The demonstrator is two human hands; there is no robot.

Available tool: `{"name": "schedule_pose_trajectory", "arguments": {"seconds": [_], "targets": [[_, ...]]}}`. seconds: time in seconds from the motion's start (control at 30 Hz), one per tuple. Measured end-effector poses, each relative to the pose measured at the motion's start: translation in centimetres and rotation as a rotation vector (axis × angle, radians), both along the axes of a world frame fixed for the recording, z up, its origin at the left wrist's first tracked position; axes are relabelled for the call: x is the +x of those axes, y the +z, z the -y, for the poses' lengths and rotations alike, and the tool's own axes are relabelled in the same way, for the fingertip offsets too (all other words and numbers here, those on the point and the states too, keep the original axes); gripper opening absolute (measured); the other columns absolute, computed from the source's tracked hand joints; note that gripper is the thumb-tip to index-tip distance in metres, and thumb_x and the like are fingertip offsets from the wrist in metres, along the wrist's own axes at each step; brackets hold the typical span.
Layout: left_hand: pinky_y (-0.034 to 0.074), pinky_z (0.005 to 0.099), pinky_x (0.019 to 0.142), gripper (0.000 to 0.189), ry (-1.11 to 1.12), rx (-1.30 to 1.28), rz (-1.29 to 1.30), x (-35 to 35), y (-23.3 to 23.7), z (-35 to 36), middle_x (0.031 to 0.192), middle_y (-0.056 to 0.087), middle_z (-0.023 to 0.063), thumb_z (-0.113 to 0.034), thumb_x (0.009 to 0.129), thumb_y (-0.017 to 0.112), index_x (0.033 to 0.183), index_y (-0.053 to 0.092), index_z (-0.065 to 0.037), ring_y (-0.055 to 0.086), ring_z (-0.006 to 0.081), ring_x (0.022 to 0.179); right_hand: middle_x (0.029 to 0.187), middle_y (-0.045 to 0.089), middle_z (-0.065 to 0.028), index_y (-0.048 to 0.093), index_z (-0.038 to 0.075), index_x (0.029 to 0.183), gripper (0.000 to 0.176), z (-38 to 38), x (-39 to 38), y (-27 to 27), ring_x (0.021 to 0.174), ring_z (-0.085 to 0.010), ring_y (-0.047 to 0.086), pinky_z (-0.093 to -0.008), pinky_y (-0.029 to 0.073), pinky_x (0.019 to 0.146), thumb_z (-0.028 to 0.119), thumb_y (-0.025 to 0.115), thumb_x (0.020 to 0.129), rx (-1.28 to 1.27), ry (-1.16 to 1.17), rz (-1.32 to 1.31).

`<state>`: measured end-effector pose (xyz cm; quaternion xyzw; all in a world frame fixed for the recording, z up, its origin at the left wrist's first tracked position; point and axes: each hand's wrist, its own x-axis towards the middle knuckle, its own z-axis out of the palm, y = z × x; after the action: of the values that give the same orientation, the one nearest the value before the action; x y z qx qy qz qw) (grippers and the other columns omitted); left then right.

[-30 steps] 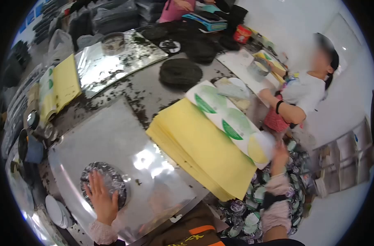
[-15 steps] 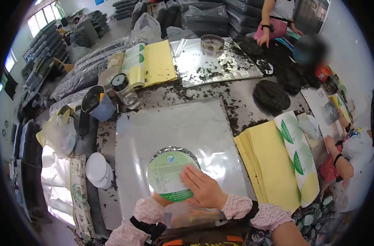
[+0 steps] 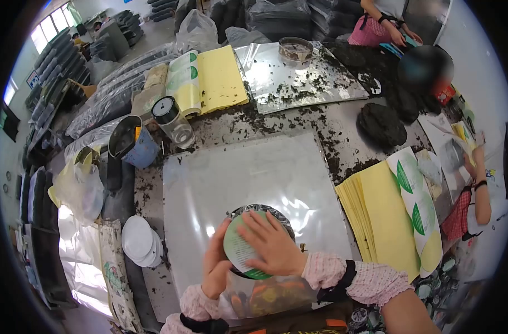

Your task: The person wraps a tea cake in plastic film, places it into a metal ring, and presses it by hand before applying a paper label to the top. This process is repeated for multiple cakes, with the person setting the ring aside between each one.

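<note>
A green and white round label (image 3: 240, 250) with printed text lies over a dark round piece with a shiny, crinkled rim (image 3: 286, 219), which rests on a smooth metal sheet (image 3: 193, 183). My right hand (image 3: 276, 247) presses flat on the label with its fingers spread. Curved around the label's left edge, my left hand (image 3: 216, 264) has its thumb and fingers against it; part of its grip is hidden. White round discs (image 3: 140, 239) lie in a small overlapping pile to the left.
Yellow sheets (image 3: 376, 222) and printed label sheets (image 3: 413, 206) lie at the right. A clear jar with black lid (image 3: 176, 125) and a blue bucket (image 3: 141, 150) stand back left. Dark clumps (image 3: 381, 123) sit back right, with dark flakes scattered around. Two other people work at the far edge and right.
The label and dark piece have shifted right and down. My left hand has come from beneath to their left edge; my right fingers have spread over the label. The far person's hands have drawn together.
</note>
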<state>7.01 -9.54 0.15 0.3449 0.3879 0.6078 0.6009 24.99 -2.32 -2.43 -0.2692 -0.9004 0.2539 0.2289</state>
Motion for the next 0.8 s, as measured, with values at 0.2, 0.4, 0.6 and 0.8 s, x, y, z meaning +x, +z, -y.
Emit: {"name": "schedule_pose_trajectory", "arguments": {"seconds": [0.2, 0.4, 0.6, 0.8], "targets": [[0.025, 0.0526, 0.119, 0.060, -0.343, 0.542, -1.429, 1.0, -0.6, -4.2, 0.153, 0.045, 0.0139, -0.032, 0.092, 0.060, 0.144, 0.051, -0.004, 0.036, 0.0332, 0.146, 0.166, 0.020, -0.0170, 0.037, 0.020, 0.156, 0.071, 0.7, -1.6, -0.7, 0.153, -0.0412, 0.015, -0.0649, 0.009, 0.120, 0.046, 0.056, 0.093, -0.041, -0.002, 0.234], [0.018, 0.0533, 0.121, 0.066, -0.475, 0.446, -1.517, 1.8, -2.9, -5.7, 0.154, 0.045, 0.0105, -0.040, 0.090, 0.056, 0.146, 0.049, -0.006, 0.036, 0.0327, 0.145, 0.165, 0.023, -0.0184, 0.036, 0.017, 0.156, 0.074, 0.3, -1.4, -2.6, 0.152, -0.0426, 0.016, -0.0640, 0.010, 0.121, 0.046, 0.058, 0.092, -0.103, 0.011, 0.283], [0.028, 0.0517, 0.117, 0.055, -0.326, 0.535, -1.406, 1.3, -2.2, -4.7, 0.149, 0.049, 0.0148, -0.029, 0.092, 0.060, 0.142, 0.053, -0.005, 0.042, 0.0350, 0.140, 0.163, 0.026, -0.0198, 0.035, 0.015, 0.156, 0.077, 0.4, -1.6, -1.8, 0.151, -0.0440, 0.018, -0.0631, 0.011, 0.121, 0.046, 0.060, 0.091, -0.098, -0.025, 0.190], [0.055, 0.0408, 0.084, 0.032, 0.316, -0.062, -1.219, -1.2, -2.5, 0.2, 0.118, 0.068, 0.0181, -0.010, 0.094, 0.063, 0.123, 0.064, 0.001, 0.068, 0.0363, 0.102, 0.158, 0.030, -0.0274, 0.041, 0.016, 0.153, 0.086, 1.4, -1.1, -0.1, 0.149, -0.0458, 0.023, -0.0650, 0.015, 0.119, 0.057, 0.069, 0.083, 0.089, -0.031, 0.232]]}}
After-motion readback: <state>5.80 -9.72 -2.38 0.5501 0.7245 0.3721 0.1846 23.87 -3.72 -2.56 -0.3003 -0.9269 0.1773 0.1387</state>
